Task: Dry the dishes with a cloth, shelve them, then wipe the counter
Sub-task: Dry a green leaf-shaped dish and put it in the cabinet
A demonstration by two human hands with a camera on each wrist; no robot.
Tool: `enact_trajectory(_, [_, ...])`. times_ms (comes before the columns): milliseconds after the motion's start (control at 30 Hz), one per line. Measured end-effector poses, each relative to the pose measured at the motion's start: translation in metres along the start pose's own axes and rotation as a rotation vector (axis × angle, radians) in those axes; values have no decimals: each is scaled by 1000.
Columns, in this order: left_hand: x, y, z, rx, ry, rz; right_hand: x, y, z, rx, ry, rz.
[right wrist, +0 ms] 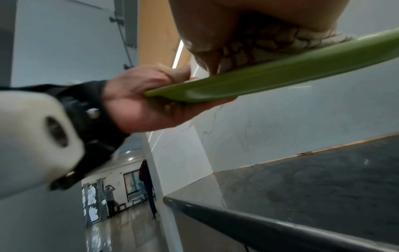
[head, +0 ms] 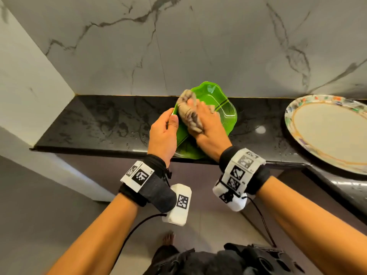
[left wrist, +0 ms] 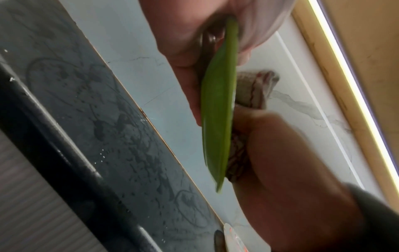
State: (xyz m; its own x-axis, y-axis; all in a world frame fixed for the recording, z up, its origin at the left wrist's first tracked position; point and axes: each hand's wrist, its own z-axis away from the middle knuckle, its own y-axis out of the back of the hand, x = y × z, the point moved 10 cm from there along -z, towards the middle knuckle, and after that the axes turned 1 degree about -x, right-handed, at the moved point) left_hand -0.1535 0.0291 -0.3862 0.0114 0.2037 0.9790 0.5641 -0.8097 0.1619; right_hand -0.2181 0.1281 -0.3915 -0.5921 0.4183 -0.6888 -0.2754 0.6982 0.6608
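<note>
A green leaf-shaped plate (head: pixel 218 114) is held tilted above the black counter (head: pixel 95 124). My left hand (head: pixel 164 132) grips its left rim, thumb on top and fingers underneath, as the left wrist view shows with the plate (left wrist: pixel 215 109) seen edge-on. My right hand (head: pixel 206 126) holds a crumpled beige patterned cloth (head: pixel 187 110) against the plate's upper face. In the right wrist view the cloth (right wrist: pixel 270 44) sits bunched under my palm on the green plate (right wrist: pixel 270 76), with the left hand (right wrist: pixel 138 102) clamped on its edge.
A large round plate with a colourful patterned rim (head: pixel 325 132) lies on the counter at the right. The counter carries water droplets. A marble wall (head: pixel 178 46) rises behind it, and a white side wall (head: pixel 29 76) closes the left end.
</note>
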Motion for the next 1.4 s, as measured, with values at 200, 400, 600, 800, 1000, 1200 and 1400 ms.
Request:
enact_trajectory(200, [-19, 24, -26, -50, 242, 459, -51, -48, -12, -112, 182, 41])
enact_trajectory(400, [-50, 66, -59, -134, 408, 607, -87, -91, -23, -224, 308, 24])
enact_trajectory(600, [-77, 78, -73, -177, 492, 528, -104, -92, -32, -275, 480, 253])
enact_trajectory(800, [-76, 66, -78, -293, 497, 495, -92, -76, -35, -576, 669, 563])
enact_trajectory(1000, [-57, 72, -94, -329, 366, 292, -73, 19, -82, -224, 342, 456])
enact_trajectory(1200, [-27, 58, -98, -310, 266, 305, -16, 34, -106, -113, -91, 663])
enact_trajectory(1400, [-15, 57, -107, -192, 173, 300, 10, 11, -76, -76, -451, 631])
